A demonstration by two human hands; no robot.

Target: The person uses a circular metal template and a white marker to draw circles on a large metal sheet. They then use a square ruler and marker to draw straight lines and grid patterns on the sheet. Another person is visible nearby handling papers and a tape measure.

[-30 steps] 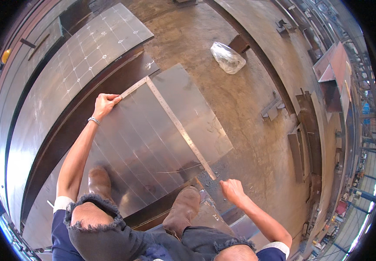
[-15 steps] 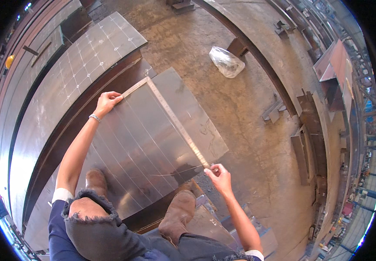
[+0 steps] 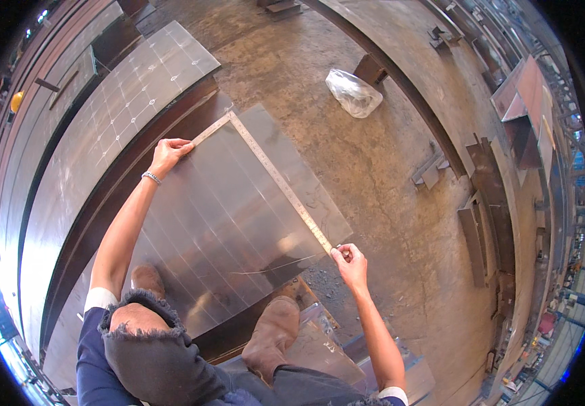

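An L-shaped steel square [image 3: 270, 169] lies across a grey steel plate [image 3: 198, 216] scribed with several parallel lines. My left hand [image 3: 168, 155] pinches the end of its short leg, near the plate's far left side. The fingers of my right hand [image 3: 351, 264] close on the end of its long leg, past the plate's right edge. Whether the right fingers hold anything else is too small to tell. The corner of the square [image 3: 231, 116] points away from me, close to the plate's far edge.
My boots stand at the plate's near side, the right boot [image 3: 271, 338] by its edge. To the left rises a steel beam [image 3: 96, 128] with marked crossing lines. A clear plastic bag [image 3: 354, 93] lies on the concrete floor [image 3: 401, 223]; steel offcuts [image 3: 472, 237] lie farther right.
The square has shifted a little across the plate toward its right edge. My right hand has moved right and slightly away from me with it; my left hand has barely moved.
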